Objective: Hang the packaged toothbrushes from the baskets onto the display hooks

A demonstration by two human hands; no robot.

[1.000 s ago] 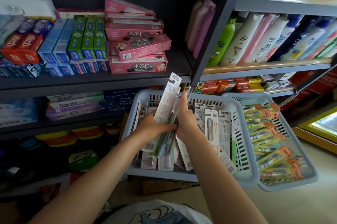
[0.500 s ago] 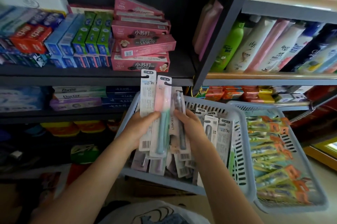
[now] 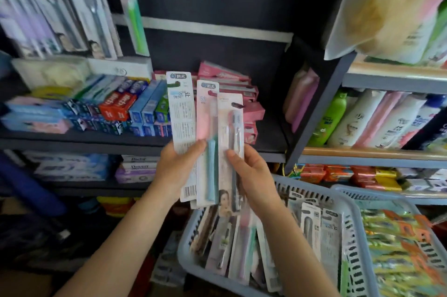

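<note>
Both hands hold up a fanned stack of packaged toothbrushes (image 3: 208, 132) in front of the toothpaste shelf. My left hand (image 3: 175, 171) grips the white and pink-backed packs from the left, thumb on the front. My right hand (image 3: 254, 175) grips the cream pack on the right side. Below, a grey-blue basket (image 3: 350, 209) holds several more toothbrush packs (image 3: 312, 231). A second basket (image 3: 377, 195) to the right holds green and orange packs (image 3: 396, 243). Toothbrush packs (image 3: 72, 6) hang on display hooks at the upper left.
A dark shelf (image 3: 84, 139) carries toothpaste boxes (image 3: 121, 105) and pink boxes (image 3: 229, 84). Shampoo bottles (image 3: 358, 120) fill the right-hand shelves. A plastic bag (image 3: 391, 11) hangs at the top right. A grey bar (image 3: 217, 29) crosses the dark back panel.
Both hands have lifted the stack of packs up out of the basket to shelf height. The view has tilted up, bringing the hanging packs at the upper left into sight.
</note>
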